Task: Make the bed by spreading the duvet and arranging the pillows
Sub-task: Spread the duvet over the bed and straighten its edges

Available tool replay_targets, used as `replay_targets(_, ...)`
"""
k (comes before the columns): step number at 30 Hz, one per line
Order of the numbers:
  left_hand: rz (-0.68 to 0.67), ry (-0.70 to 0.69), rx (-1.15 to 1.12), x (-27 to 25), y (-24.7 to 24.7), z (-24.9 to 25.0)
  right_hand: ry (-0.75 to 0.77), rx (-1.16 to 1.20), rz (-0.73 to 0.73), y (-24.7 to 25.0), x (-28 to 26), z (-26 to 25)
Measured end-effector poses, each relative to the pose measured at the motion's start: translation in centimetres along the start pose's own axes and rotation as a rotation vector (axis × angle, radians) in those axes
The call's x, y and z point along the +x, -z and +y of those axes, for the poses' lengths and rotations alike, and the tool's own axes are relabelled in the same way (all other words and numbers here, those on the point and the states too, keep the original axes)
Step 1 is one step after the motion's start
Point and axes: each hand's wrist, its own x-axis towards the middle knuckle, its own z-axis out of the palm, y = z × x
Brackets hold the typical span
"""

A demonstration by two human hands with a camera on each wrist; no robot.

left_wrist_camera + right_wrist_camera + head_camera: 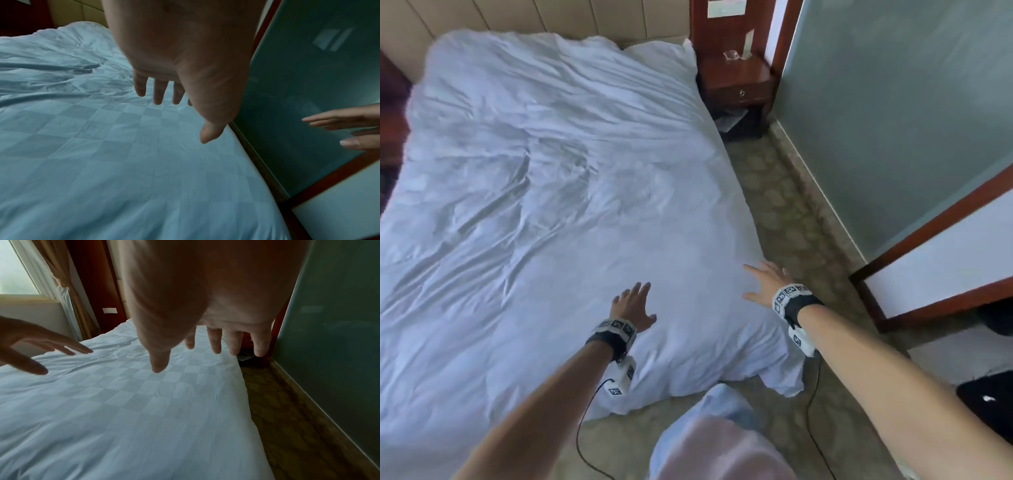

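Observation:
A white duvet (544,192) with a faint chequered weave lies spread over the whole bed, wrinkled across its middle, its near corner hanging to the floor. A white pillow (667,51) peeks out at the head end on the right. My left hand (635,303) hovers palm down, fingers straight, just above the duvet (102,146) near the foot. My right hand (763,279) is spread flat above the duvet's right edge (144,402). Neither hand (174,91) (205,353) holds anything.
A dark wooden nightstand (738,78) stands at the head end on the right, with a bin under it. A narrow strip of patterned carpet (791,219) runs between the bed and a grey-green wall (893,102). A padded headboard (517,17) is behind the bed.

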Motion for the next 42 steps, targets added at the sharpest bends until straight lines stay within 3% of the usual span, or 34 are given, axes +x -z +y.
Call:
replay_targets(8,0.053,0.142,-0.116,10.3,4.5,11.9,0.191,-0.122,0.014,11.5,13.1,10.7)
replay_targets(17,0.14,0.202,-0.156,23.5,15.3,24.1,0.278,-0.174,0.04,24.9,26.3,21.6)
replay_targets(24,0.167,0.302,-0.204,40.8,20.4,30.7,0.389,-0.231,0.002,31.3,44.9,28.4)
replay_targets(27,0.169,0.349,-0.235,49.2,24.7,33.6,0.436,-0.218,-0.005,36.8,52.8,30.8)
replay_targets(32,0.185,0.378,-0.247,60.7,34.5,36.3,0.466,-0.25,0.055,48.9,64.6,32.8)
replay_targets(35,0.206,0.42,-0.237,66.0,39.7,35.4,0.474,-0.261,0.069,55.2,71.3,31.8)
replay_targets(42,0.173,0.477,-0.223,80.6,47.2,27.6,0.525,-0.256,-0.007,61.2,87.5,26.3)
